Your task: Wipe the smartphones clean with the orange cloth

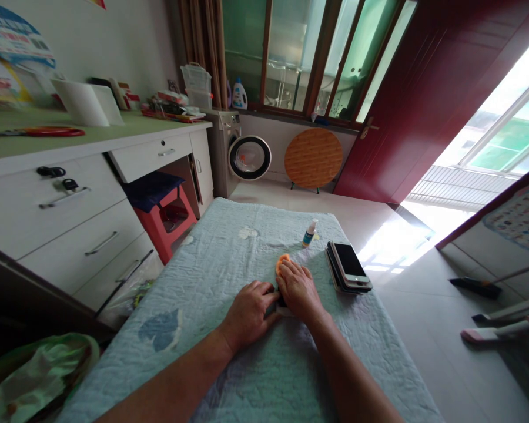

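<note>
Over the covered table, my right hand (pixel 297 288) presses an orange cloth (pixel 283 259) down, its fingers closed on it. Beneath that hand lies a phone (pixel 284 311), mostly covered; a dark face and a pale lower end show. My left hand (pixel 250 310) grips the phone's left side between thumb and fingers. To the right of my hands, several phones (pixel 351 263) lie stacked, the top one white-framed with a dark screen. A small spray bottle (pixel 309 233) with a white cap stands upright beyond my right hand.
A light-blue quilted cover (pixel 211 264) drapes the table. At left are a white drawer desk (pixel 62 200) and a red stool (pixel 170 220). Farther back, a washing machine (pixel 224 153) has its round door open beside a wooden round tabletop (pixel 312 158). A red door (pixel 405 100) is at right.
</note>
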### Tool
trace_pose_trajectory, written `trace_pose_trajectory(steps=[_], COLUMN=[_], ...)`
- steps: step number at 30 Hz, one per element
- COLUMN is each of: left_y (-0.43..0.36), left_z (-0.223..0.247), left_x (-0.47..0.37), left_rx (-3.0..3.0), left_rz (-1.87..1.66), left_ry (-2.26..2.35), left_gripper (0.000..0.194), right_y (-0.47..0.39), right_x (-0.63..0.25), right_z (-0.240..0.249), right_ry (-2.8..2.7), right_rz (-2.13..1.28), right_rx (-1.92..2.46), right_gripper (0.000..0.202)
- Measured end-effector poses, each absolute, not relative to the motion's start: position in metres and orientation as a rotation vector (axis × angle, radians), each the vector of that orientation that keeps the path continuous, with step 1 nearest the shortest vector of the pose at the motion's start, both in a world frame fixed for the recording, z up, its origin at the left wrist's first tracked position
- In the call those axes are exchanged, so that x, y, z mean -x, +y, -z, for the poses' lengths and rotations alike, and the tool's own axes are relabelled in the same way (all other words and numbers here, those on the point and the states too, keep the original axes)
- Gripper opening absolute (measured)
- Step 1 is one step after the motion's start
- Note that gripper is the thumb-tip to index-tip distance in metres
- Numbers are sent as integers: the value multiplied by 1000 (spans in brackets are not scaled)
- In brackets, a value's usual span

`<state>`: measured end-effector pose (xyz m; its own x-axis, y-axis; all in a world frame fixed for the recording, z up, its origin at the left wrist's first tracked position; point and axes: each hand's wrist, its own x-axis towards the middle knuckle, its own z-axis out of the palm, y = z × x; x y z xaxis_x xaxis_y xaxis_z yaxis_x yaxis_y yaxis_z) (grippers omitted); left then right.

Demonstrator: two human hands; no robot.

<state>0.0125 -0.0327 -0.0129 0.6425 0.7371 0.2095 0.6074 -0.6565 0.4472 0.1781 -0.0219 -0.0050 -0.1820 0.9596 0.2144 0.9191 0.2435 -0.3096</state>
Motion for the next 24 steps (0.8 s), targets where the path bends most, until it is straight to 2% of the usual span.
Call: trace_pose_trajectory(steps=[24], left_y=[-32], left_z=[16], left_x=[-12], left_rx=[-2520], left_rz=[-567], left_ry=[1061], left_gripper=[39], right_y=[-23], right_x=[-179], right_z=[12], right_ry=[-2034], right_rz=[-135], right_rx=[1878], right_gripper=[21])
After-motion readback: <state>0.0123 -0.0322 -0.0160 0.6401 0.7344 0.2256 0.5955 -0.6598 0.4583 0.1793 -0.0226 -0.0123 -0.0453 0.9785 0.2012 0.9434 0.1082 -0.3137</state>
